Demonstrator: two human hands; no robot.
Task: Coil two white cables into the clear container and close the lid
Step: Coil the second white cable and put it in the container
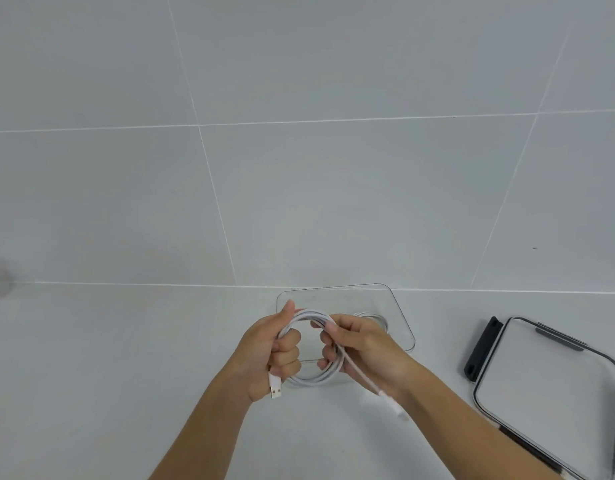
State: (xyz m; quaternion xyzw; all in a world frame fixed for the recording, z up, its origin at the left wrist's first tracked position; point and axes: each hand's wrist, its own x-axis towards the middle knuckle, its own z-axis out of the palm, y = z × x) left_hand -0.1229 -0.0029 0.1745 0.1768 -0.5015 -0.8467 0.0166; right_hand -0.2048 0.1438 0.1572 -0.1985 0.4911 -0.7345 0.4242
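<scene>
Both hands held a coiled white cable [313, 375] over the near edge of the clear rectangular container [399, 306]: left hand [264, 355] fisted round its left side, right hand [361, 344] pinching its right. Another white cable [375, 317] lay coiled inside; the clear, black-latched lid [548, 382] rested right.

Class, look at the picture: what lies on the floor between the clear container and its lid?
Nothing: in the head view, only bare tiled floor separates the clear container from the lid.
</scene>
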